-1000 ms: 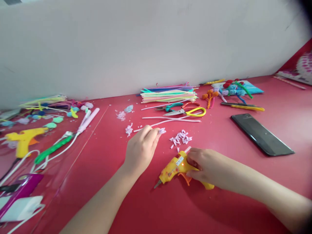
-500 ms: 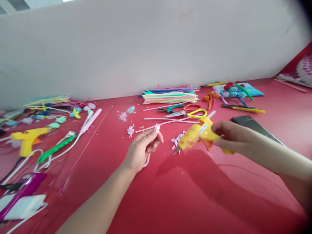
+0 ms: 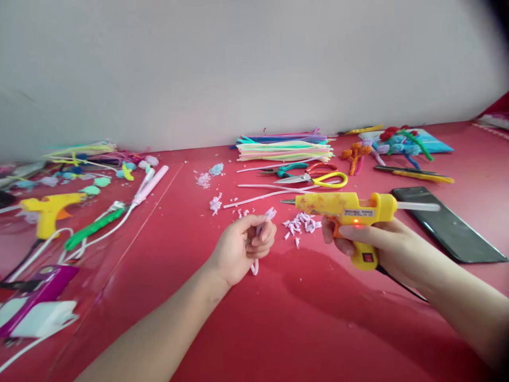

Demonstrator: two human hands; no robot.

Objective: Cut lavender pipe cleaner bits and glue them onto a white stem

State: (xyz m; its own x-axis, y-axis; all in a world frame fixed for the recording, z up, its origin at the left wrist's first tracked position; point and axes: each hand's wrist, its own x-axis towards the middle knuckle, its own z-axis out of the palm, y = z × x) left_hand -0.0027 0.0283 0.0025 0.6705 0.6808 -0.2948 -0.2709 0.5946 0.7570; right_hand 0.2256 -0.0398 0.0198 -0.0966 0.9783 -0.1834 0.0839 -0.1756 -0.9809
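My left hand [image 3: 246,246] is closed around a pale pink pipe cleaner [image 3: 255,267], whose bent lower end shows beneath the fingers. A small tuft of light pink pieces [image 3: 271,213] sticks out above the thumb and forefinger. My right hand [image 3: 374,241] grips a yellow hot glue gun [image 3: 332,204] by its handle, fingers at the orange trigger. The gun is level, its nozzle pointing left just above and right of my left hand. A clear glue stick [image 3: 419,206] juts from its back, and a red light glows on its side. Between the hands lies a pile of small pink pieces [image 3: 304,223].
Behind are yellow-handled scissors [image 3: 332,179], pliers [image 3: 292,168] and a pipe cleaner bundle [image 3: 284,148]. A black phone [image 3: 449,225] lies right. At left are a second glue gun [image 3: 47,209], a pink hair-iron-like tool [image 3: 150,187] and cords. A pale wall [image 3: 238,69] stands behind.
My right hand has turned the glue gun from nozzle-down to level and lifted its tip, uncovering the pink pile. My left hand still holds the pipe cleaner, slightly farther right in view.
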